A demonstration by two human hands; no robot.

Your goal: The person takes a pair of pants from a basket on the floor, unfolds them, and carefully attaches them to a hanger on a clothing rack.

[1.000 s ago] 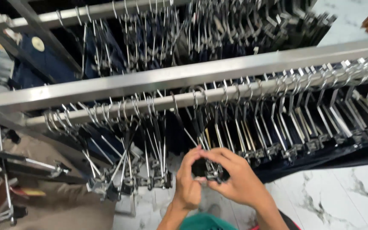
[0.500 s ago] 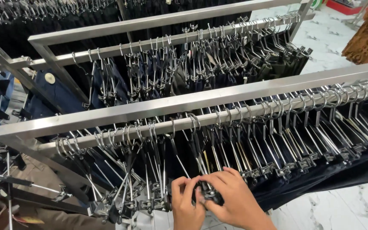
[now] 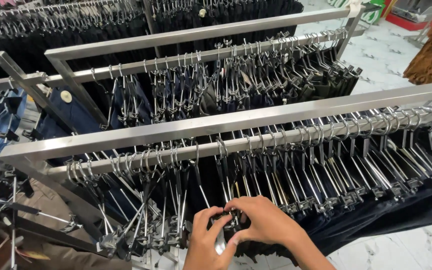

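Both hands met low in the view at a hanger clip (image 3: 227, 220) on the near rail (image 3: 256, 142); the left hand (image 3: 205, 240) had thumb and forefinger pinching the clip from the left; the right hand (image 3: 263, 222) curled over it from the right, its fingers (image 3: 236, 206) pressed on the clip's top; the clip hung below the rail among a row of metal hangers (image 3: 326, 185) carrying dark trousers (image 3: 376, 220); a second rack (image 3: 201, 60) of dark garments stood behind; white marble floor (image 3: 416, 250) showed at the right.
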